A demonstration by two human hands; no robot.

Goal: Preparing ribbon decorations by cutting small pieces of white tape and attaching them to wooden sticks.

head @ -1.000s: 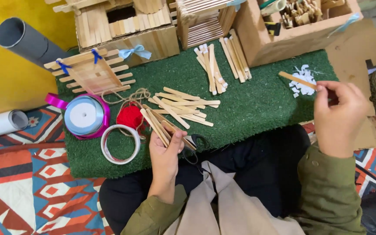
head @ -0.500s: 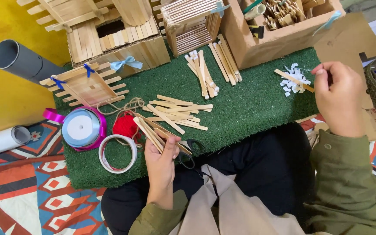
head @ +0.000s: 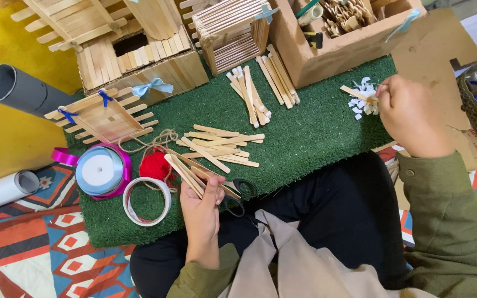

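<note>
Left hand: grip is closing on a bundle of wooden sticks, which is slanting up to the left from the fingers over the near edge of the green turf mat; black scissors are lying just beside this hand, partly covered by it. Right hand: fingers are curling inward over the mat's right edge, pinching the end of a single wooden stick that is lying across a cluster of small white scraps; the fingertips themselves are turning away from the camera, so how they are meeting the stick is hard to make out. Loose sticks are lying in a heap at the mat's middle, a second batch farther back. Red yarn ball, twine, clear tape roll and pale blue ribbon spool are sitting at the mat's left. Stick-built house and stick fence panel are standing behind, the house being cut off by the top edge. Cardboard box of odds and ends is also running out of frame. Grey tube is resting on a yellow sheet; a white roll is lying below it. Mat is resting on a patterned rug on the floor.
</note>
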